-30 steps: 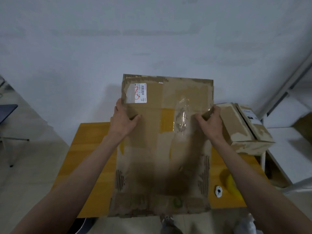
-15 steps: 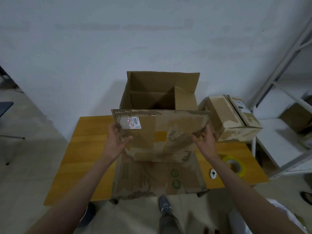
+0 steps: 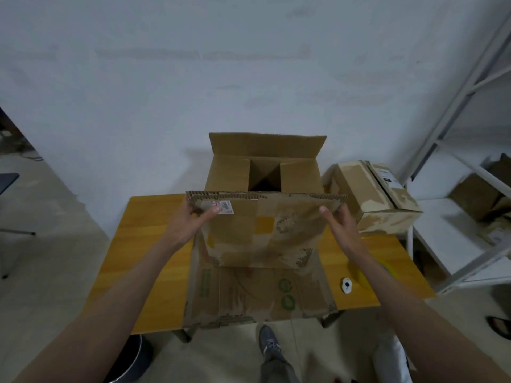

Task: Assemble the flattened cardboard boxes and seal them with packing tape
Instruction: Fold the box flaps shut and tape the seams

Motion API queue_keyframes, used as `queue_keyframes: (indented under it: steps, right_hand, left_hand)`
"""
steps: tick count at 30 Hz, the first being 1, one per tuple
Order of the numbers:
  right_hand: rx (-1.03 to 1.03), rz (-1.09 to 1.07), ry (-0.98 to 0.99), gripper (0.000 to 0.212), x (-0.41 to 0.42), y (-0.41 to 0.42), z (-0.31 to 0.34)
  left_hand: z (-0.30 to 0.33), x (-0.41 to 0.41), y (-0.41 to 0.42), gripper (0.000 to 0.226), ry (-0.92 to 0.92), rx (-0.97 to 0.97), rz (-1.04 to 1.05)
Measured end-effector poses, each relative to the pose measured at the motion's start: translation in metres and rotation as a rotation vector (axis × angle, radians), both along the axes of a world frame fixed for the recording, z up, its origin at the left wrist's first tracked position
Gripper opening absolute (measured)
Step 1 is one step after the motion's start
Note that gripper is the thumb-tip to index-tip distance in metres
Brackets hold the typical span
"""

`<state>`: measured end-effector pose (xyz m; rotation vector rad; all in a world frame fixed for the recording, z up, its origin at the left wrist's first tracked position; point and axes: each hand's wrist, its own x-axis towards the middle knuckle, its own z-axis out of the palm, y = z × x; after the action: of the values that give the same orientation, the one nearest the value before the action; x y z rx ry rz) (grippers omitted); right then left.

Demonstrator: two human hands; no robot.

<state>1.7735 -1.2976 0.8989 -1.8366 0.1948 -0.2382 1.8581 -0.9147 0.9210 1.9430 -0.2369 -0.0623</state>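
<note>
Far left, I see a dark chair seat (image 3: 7, 181) on a thin metal leg over the grey floor. Below the table's near left corner sits a dark round bin (image 3: 132, 362). The yellow wooden table (image 3: 143, 244) stands against the white wall (image 3: 221, 78).

My left hand (image 3: 190, 221) grips the near flap (image 3: 265, 217) of the open cardboard box (image 3: 262, 258) at its upper left corner: the thumb lies across the front, touching the white shipping label (image 3: 222, 207), and the fingers curl behind the corrugated edge. The box stands on the table in the middle, its near wall hanging over the table's front edge, with two green round marks on that wall. The far flap (image 3: 265, 143) stands upright against the wall, and the two side flaps are folded inward over a dark opening.

My right hand (image 3: 341, 221) is at the flap's upper right corner, fingers straight and loose, thumb apart. I cannot tell whether it touches the cardboard; it is not clamped on it.

Right of the box, a smaller sealed cardboard box (image 3: 370, 197) with torn, whitish patches and a label lies tilted at the table's far right corner. Nearer, a small white round object (image 3: 347, 285) rests on the table, with a yellow tape roll (image 3: 383, 268) just beside it, partly hidden by my right forearm. A white metal shelving rack (image 3: 456, 230) fills the right side. A grey shoe (image 3: 269, 344) shows beneath the table edge.
</note>
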Motion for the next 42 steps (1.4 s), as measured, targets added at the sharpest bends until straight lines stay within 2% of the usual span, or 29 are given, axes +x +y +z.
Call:
queue_keyframes:
  steps: [1, 4, 7, 9, 10, 12, 14, 17, 20, 23, 26, 28, 33, 35, 38, 42]
  right_hand:
    - [-0.016, -0.015, 0.030, 0.076, 0.002, -0.001, 0.000]
    - [-0.122, -0.090, 0.023, 0.051, 0.010, 0.001, 0.007]
    - [-0.207, -0.183, 0.034, 0.039, 0.025, 0.003, 0.012]
    - [-0.251, -0.242, 0.069, 0.021, 0.035, 0.000, 0.012]
    - [-0.258, -0.269, 0.098, 0.023, 0.038, 0.000, 0.012]
    - [-0.257, -0.290, 0.120, 0.048, 0.042, 0.001, 0.013]
    - [-0.343, -0.265, 0.102, 0.060, 0.047, 0.000, 0.011]
    - [-0.558, -0.170, 0.203, 0.047, 0.057, -0.005, 0.008]
    - [-0.624, -0.118, 0.292, 0.037, 0.064, -0.010, 0.005]
    - [-0.588, -0.082, 0.309, 0.031, 0.066, -0.013, 0.001]
    - [-0.591, -0.059, 0.303, 0.025, 0.064, -0.014, -0.006]
    - [-0.581, -0.059, 0.298, 0.024, 0.062, -0.014, -0.008]
    - [-0.501, -0.054, 0.266, 0.025, 0.056, -0.015, -0.005]
    - [-0.354, -0.077, 0.258, 0.030, 0.055, -0.013, -0.002]
    - [-0.021, -0.084, 0.325, 0.043, 0.054, -0.007, 0.001]
    - [0.128, -0.098, 0.401, 0.052, 0.064, 0.002, 0.003]
  left_hand:
    - [0.001, 0.000, 0.000, 0.040, -0.003, 0.021, 0.005]
    - [0.004, 0.006, -0.001, 0.043, -0.025, 0.116, 0.112]
    - [0.003, 0.020, -0.006, 0.030, -0.056, 0.242, 0.208]
    - [0.003, 0.028, -0.012, 0.040, -0.051, 0.250, 0.243]
    - [0.004, 0.031, -0.015, 0.048, -0.045, 0.260, 0.245]
    - [0.004, 0.034, -0.022, 0.063, -0.037, 0.355, 0.221]
    - [0.003, 0.038, -0.027, 0.067, -0.031, 0.505, 0.210]
    - [0.005, 0.044, -0.033, 0.058, -0.031, 0.713, 0.181]
    - [0.011, 0.050, -0.040, 0.074, -0.021, 0.715, 0.110]
    - [0.022, 0.065, -0.052, 0.103, -0.095, 0.727, 0.035]
    - [0.034, 0.090, -0.070, 0.107, -0.232, 0.818, -0.060]
    - [0.039, 0.106, -0.082, 0.105, -0.260, 0.857, -0.122]
    - [0.032, 0.123, -0.097, 0.093, -0.114, 1.032, -0.228]
    - [0.021, 0.119, -0.092, 0.096, -0.056, 1.065, -0.250]
    - [0.004, 0.116, -0.076, 0.096, 0.032, 0.970, -0.191]
    - [-0.004, 0.120, -0.060, 0.096, 0.162, 0.861, -0.136]
